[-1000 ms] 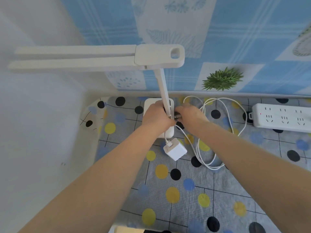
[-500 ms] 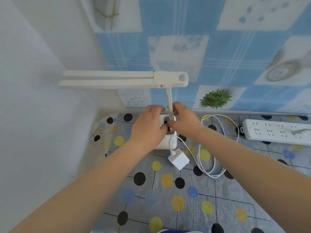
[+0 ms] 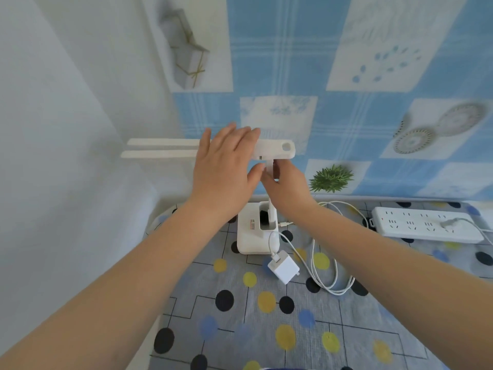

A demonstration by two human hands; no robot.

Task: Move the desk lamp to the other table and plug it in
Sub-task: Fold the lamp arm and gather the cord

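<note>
The white desk lamp stands on the dotted tablecloth near the back left corner, its base [image 3: 253, 237] flat on the cloth. Its twin-bar head [image 3: 160, 148] stretches left, level with the wall. My left hand [image 3: 224, 169] lies flat over the head's hinge end, fingers spread. My right hand [image 3: 286, 186] pinches the thin upright stem just below the head. The lamp's white cable [image 3: 324, 263] lies coiled to the right, its square white adapter [image 3: 283, 267] loose on the cloth in front of the base.
A white power strip [image 3: 416, 225] lies at the back right with one plug in it. A white wall closes the left side, and a blue patterned wall [image 3: 373, 76] the back. The tablecloth [image 3: 240, 329] reaches the near edge.
Both hands have risen from the lamp's base: the left now rests on the head, the right holds the stem high up. The camera has tilted upward. The lamp stays in place.
</note>
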